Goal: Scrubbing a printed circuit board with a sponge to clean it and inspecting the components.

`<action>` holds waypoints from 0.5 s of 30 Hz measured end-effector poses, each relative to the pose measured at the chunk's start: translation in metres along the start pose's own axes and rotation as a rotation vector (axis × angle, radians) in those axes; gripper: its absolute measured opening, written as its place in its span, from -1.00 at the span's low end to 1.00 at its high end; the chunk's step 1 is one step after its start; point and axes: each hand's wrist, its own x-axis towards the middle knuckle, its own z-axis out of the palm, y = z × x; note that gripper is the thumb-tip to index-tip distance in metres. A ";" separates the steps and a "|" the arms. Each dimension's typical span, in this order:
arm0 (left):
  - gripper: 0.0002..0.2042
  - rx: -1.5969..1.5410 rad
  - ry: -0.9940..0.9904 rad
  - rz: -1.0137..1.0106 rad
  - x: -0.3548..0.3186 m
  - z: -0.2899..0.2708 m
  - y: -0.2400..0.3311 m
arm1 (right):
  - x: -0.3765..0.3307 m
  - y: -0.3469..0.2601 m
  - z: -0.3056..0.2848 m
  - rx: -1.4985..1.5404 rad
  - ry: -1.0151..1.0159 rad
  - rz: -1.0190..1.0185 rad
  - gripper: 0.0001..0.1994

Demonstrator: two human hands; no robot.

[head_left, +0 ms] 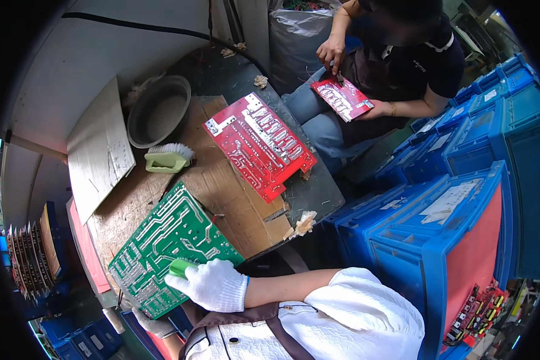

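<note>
A large green circuit board [180, 225] lies tilted in front of me, solder side up, with its upper part over the table's near edge. My right hand [217, 287], in a white knitted glove, is closed around a green-handled brush [182, 267] on the board's lower right area. The brush's bristles are hidden beneath it. At the board's lower left edge is my gloved left hand [156, 324], gripping the rim from below, its fingers partly covered. On the cardboard beyond rests a red circuit board [261, 147], also solder side up.
A pale green scrubbing brush [169, 158] with white bristles sits by a grey basin [159, 112]. A flat pale panel [100, 153] lies left. Across the table, a seated person [402, 72] works on a smaller red board [343, 99]. Blue crates [396, 240] stack at right.
</note>
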 end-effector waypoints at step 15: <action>-0.46 0.417 -0.071 0.127 0.015 -0.025 -0.022 | 0.001 0.014 -0.007 0.115 -0.154 0.004 -0.59</action>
